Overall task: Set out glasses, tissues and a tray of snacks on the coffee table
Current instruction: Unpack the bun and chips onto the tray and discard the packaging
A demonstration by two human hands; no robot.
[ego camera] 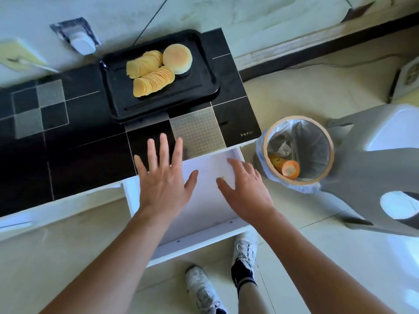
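Note:
A black tray (199, 71) sits on the far part of the black tiled coffee table (74, 159). On it lie two rows of stacked crisps (150, 72) and a round pale bun (177, 58). A white drawer (204, 214) stands pulled out from the table's near edge. My left hand (164, 177) hovers with fingers spread over the table edge and the drawer's left part. My right hand (246, 189) is over the drawer's right part with fingers relaxed. Neither hand holds anything. No glasses are in view.
A waste bin (299, 150) with a plastic liner and an orange can inside stands right of the table. A grey and white plastic stool (374, 177) is beside it. A small white pack (81, 40) lies on the floor beyond the table. My feet (246, 252) are below the drawer.

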